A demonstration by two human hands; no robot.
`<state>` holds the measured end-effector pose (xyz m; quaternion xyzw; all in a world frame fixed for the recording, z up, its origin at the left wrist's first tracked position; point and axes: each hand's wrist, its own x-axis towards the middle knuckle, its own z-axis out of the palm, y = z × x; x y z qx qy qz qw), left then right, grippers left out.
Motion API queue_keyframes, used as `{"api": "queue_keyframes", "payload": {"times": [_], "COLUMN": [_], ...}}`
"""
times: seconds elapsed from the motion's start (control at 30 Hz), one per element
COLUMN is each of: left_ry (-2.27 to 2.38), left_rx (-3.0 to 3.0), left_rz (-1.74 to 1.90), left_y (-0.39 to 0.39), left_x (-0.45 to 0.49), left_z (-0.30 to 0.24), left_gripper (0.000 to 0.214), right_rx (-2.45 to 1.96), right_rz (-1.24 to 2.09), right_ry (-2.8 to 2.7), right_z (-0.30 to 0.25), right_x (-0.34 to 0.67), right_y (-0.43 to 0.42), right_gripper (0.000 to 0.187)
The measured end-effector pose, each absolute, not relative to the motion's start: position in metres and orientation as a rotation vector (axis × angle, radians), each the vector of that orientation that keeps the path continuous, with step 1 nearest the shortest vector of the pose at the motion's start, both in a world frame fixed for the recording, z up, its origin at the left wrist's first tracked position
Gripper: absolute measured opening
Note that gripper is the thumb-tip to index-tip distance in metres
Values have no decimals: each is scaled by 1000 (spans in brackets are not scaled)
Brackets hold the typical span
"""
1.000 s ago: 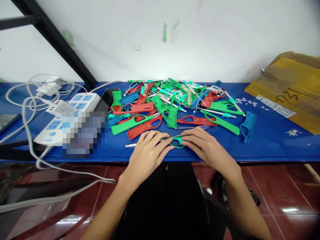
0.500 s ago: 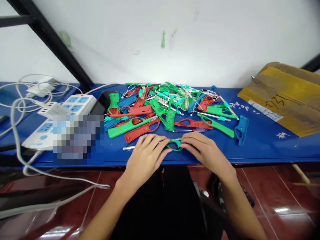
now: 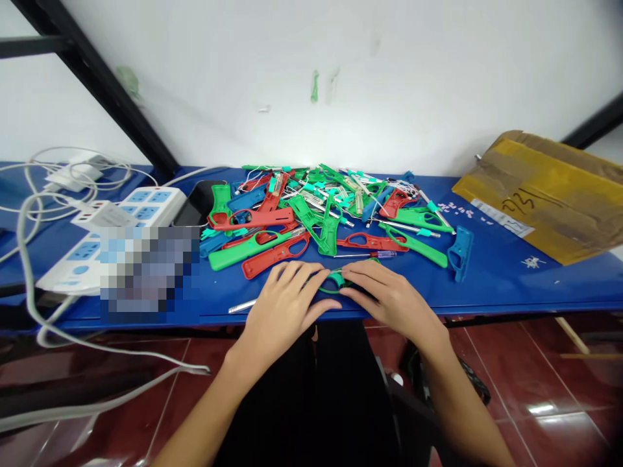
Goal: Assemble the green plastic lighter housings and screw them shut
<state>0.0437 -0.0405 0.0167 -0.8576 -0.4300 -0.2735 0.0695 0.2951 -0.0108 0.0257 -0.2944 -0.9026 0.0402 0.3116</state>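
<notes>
A green stick lighter lies along the front edge of the blue table, its trigger loop showing between my hands. My left hand curls over its front part, and a bare metal tube sticks out to the left beneath the hand. The left thumb reaches out below the loop. My right hand grips the handle end with bent fingers, hiding most of it. Just behind the hands lie a small screwdriver, a red handle half and a green handle half.
A heap of lighter parts spreads along the wall. At left are a white power strip, looped cables and a dark phone. A taped cardboard box stands at right; a blue handle half lies before it.
The lighter has tilted, its metal tip moving left and down. My left thumb has stretched away from the loop, and my right hand has shifted slightly left, covering more of the handle.
</notes>
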Motion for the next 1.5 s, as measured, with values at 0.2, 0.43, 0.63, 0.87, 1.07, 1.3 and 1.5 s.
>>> {"api": "queue_keyframes", "payload": {"times": [0.2,0.43,0.63,0.87,1.07,1.3,1.5], "left_ry": [-1342,-1433,-1472,-1508,-1491,-1505,-1575], "left_rx": [-2547,-2600,-2525,-2511,-2493,-2497,-2500], "left_rz": [-910,-990,-984,-964,-935,-933,-942], "left_y": [-41,-38,-38,-36,-36,-36,-37], "left_x": [41,39,40,43,45,46,46], "left_z": [14,15,13,10,9,9,9], "left_gripper": [34,28,24,24,27,28,27], "right_rx": [-756,-804,-1089,-1211,-1378,-1478,-1353], "right_rz": [298,289,59,-63,-73,11,104], "right_ry": [-2395,-2123,-1866,-2288,-2437,-2278,-1930], "right_z": [30,30,48,103,78,60,86], "right_x": [295,303,356,375,311,298,314], "right_y": [-11,-13,24,134,158,164,132], "right_gripper": [25,32,20,31,36,16,24]}}
